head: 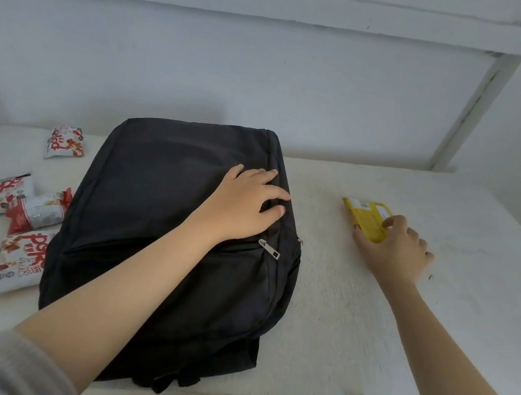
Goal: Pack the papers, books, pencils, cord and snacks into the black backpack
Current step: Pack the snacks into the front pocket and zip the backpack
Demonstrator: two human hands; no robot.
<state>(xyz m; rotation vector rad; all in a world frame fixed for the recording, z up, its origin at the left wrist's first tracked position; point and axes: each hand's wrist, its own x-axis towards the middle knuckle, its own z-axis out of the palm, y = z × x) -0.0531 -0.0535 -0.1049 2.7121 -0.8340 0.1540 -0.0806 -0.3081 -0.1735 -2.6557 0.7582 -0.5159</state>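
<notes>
Head | black backpack (pixel 154 199) lying flat, matte | left hand (pixel 243 206) spread on it | right hand (pixel 395 252) grips yellow box (pixel 365 216)

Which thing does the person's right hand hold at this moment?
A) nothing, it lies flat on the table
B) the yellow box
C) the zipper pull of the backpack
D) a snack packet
B: the right hand curls its fingers round the yellow box, to the right of the black backpack; the left hand rests on the backpack, and the snack packets lie untouched.
</notes>
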